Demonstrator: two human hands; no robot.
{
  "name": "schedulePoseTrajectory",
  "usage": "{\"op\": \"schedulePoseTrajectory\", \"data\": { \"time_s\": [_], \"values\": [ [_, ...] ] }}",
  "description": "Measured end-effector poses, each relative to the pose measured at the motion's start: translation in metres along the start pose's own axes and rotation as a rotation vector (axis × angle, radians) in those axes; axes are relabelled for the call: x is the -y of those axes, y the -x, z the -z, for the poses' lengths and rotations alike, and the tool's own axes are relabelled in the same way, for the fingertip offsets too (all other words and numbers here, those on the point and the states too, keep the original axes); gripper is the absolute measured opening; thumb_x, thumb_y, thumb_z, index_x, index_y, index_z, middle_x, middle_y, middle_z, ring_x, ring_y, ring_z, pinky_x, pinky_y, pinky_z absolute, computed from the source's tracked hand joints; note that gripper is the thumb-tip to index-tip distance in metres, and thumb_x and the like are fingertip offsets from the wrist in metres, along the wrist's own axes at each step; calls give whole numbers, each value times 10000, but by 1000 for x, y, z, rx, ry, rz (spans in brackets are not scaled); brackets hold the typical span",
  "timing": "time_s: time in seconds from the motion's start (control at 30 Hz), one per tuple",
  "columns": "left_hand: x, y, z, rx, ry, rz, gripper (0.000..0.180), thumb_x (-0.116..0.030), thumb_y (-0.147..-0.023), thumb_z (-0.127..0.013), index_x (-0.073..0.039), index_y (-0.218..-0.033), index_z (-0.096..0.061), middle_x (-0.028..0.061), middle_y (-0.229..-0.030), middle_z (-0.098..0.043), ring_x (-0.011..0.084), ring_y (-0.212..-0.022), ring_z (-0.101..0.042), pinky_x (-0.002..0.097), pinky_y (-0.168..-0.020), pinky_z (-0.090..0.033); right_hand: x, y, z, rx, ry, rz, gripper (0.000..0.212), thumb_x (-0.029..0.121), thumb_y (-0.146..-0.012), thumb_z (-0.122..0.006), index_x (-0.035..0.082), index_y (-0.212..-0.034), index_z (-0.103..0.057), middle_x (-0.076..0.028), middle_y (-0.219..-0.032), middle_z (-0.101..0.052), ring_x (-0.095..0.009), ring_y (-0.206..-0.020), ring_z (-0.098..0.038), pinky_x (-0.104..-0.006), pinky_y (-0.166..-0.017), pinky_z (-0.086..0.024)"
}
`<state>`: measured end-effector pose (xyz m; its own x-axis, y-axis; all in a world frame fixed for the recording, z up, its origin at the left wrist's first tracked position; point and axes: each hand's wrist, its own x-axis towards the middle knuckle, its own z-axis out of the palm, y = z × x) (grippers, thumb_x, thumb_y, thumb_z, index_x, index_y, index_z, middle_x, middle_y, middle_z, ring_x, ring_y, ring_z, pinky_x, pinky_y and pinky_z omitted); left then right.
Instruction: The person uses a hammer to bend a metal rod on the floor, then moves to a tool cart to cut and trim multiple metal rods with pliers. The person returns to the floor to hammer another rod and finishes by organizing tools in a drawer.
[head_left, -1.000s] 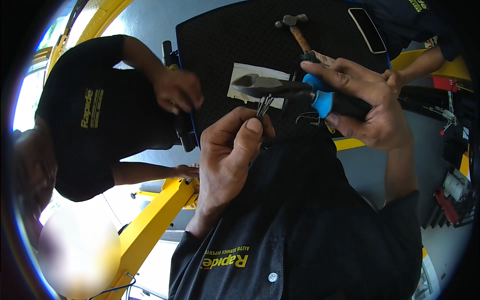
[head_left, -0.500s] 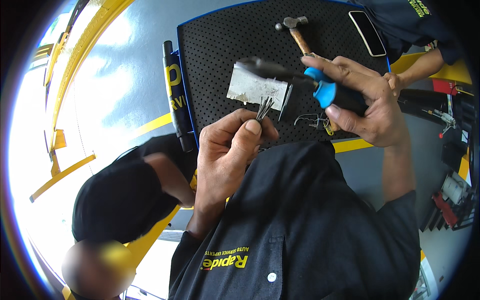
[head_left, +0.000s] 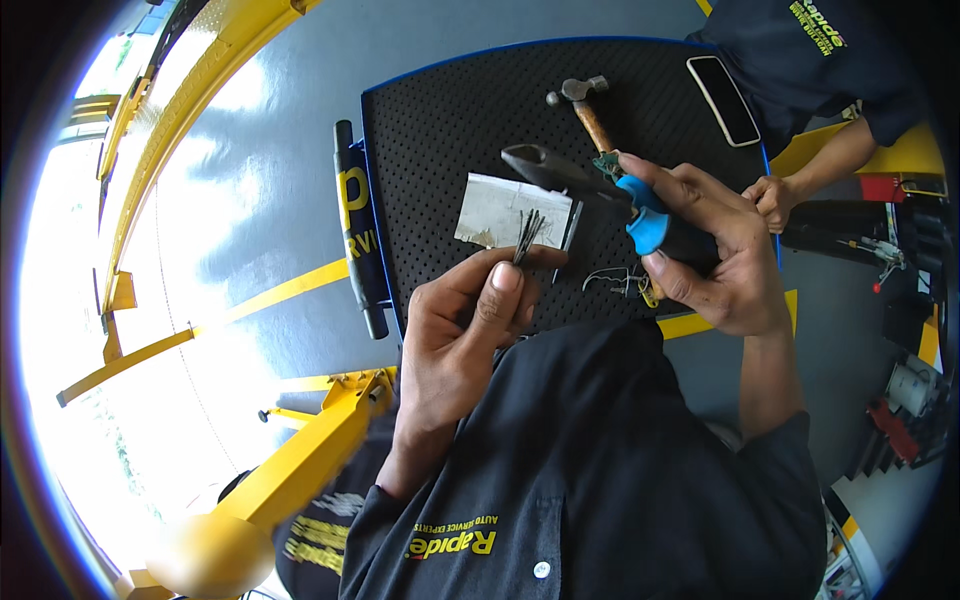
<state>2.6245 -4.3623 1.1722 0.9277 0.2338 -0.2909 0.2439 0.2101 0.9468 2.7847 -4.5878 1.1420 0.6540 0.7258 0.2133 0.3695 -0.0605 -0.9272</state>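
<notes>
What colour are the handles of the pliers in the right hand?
The handles are bright blue toward the head and black behind, showing best in the head view.

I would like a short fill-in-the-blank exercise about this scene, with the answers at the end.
The left hand holds thin pieces; the ____ hand holds the pliers. The handles of the pliers are black and ____. In the picture, the hammer lies to the ____ of the phone.

Missing words: right; blue; left.
</notes>
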Motion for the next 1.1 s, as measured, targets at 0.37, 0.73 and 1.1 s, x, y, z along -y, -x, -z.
{"op": "schedulePoseTrajectory", "data": {
  "time_s": [0.37, 0.73, 1.1],
  "values": [
    [7, -5, 4, -96, -81, -62, 327, -290, -1130, -626, 10, -1164, -753, 4, -869, -701, 43, -721, -519, 225, -632, -401, 4, -4, -4, 40, 122, 124, 693, 68, -820, -796, 76, -1499, -655, -113, -1068, -711, -246, -1002, -696, -363, -967, -538],
    [11, -3, 5, -59, -81, -97, 344, -305, -1134, -613, 13, -1106, -741, -11, -788, -624, 40, -679, -487, 233, -603, -360, 12, -8, 5, 155, 169, 20, 711, 101, -850, -770, 18, -1535, -598, -130, -1194, -701, -184, -1076, -700, -329, -959, -573],
    [6, -2, 2, -74, -73, -83, 380, -321, -1123, -634, 31, -1185, -761, -27, -775, -619, 34, -673, -483, 222, -602, -356, 11, -16, 3, 125, 158, 122, 720, 87, -862, -767, 22, -1554, -577, -70, -1053, -674, -109, -853, -629, -282, -819, -568]
  ]
}}
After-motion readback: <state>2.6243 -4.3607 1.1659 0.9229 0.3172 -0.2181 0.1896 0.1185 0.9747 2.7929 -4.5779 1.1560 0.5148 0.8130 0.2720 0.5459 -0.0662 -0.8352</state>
